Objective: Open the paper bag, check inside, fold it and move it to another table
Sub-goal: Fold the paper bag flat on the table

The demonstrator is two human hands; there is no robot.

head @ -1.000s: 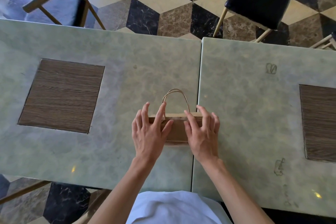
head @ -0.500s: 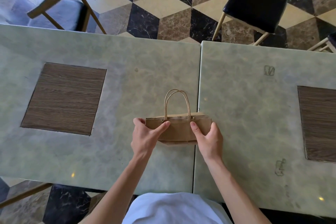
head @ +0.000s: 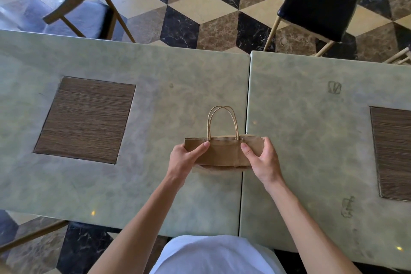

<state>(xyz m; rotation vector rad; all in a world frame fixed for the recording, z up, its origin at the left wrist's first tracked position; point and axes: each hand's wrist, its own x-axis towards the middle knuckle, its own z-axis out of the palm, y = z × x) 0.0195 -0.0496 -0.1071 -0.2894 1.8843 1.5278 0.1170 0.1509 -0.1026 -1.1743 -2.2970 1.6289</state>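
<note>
Paper bag (head: pixel 223 153), folded flat, sits pinched at each end by your left hand (head: pixel 184 160) and right hand (head: pixel 264 160), low over the left table (head: pixel 155 100) near the seam. Keep both grips firm and the fold level as you carry it right onto the other table (head: pixel 311 129).

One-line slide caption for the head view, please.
Both hands, left and right, hold a folded paper bag by its ends over the seam between two tables.

one paper bag (head: pixel 223 151), two tables (head: pixel 155 184), two chairs (head: pixel 318 7)
</note>
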